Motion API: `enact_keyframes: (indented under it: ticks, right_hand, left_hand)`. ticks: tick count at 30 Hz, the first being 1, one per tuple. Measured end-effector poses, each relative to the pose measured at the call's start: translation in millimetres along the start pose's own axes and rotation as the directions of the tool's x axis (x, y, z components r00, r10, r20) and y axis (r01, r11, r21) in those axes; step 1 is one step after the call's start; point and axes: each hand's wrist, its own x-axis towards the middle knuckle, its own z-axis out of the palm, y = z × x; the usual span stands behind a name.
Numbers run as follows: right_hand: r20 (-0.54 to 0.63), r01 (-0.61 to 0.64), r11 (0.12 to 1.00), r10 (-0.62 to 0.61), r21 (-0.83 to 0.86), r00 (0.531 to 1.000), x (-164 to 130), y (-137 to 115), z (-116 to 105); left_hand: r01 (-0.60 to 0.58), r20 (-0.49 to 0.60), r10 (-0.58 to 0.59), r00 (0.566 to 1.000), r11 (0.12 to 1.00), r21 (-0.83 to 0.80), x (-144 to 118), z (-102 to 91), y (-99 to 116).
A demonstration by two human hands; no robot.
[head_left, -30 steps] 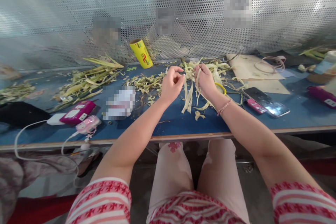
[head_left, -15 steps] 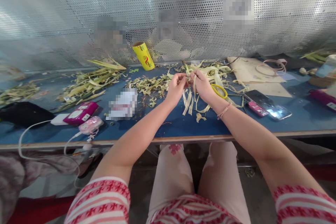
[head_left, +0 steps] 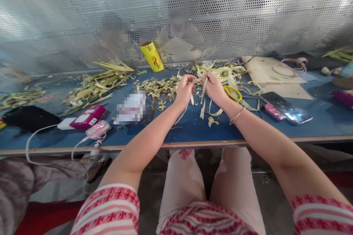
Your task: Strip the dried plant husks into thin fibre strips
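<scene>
My left hand is closed in a pinch above the blue table, and a thin pale leaf strip trails below it. A small gap to the right, my right hand pinches another pale, limp leaf strip that hangs from its fingers. Behind and beside the right hand lies a pile of long, pale green-yellow leaf strips. A yellow loop, like a scissors handle, rests next to the right wrist. Short curled scraps lie left of the left hand.
A yellow tube stands by the perforated metal screen. Leaf heaps, a magenta box with cables and a black pouch are left. Right are a phone and cardboard. The table edge is near my knees.
My hands have drawn slightly apart. A thin strip now trails under the left hand, and fewer strips hang between the hands. The view has shifted a little.
</scene>
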Motion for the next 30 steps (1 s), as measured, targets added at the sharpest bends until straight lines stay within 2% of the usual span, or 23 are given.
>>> enact_keyframes:
  ticks: [6,12,18,24,30]
  right_hand:
    - [0.021,-0.072,0.976,0.070,0.205,0.997,-0.9,-6.3,-1.4]
    - [0.067,-0.238,0.890,0.231,0.389,0.971,-5.3,-18.5,-3.3]
    - [0.080,-0.322,0.794,0.330,0.515,0.941,-4.3,-23.4,-3.7]
    - [0.094,-0.361,0.761,0.372,0.540,0.924,-2.9,-26.2,-5.9]
    - [0.211,-0.446,0.786,0.393,0.428,0.895,-3.5,-27.2,-5.1]
  left_hand:
    - [-0.032,0.051,0.031,0.998,0.999,0.016,-4.1,-1.9,8.4]
    - [-0.075,0.139,0.064,0.988,0.995,0.073,-3.3,-5.2,4.2]
    - [-0.040,0.129,0.032,0.991,0.997,0.062,-5.6,-2.0,5.3]
    - [-0.047,0.146,0.037,0.989,0.997,0.062,-5.7,-2.2,6.6]
    - [-0.103,0.099,0.096,0.990,0.993,0.064,2.8,-7.1,-0.7]
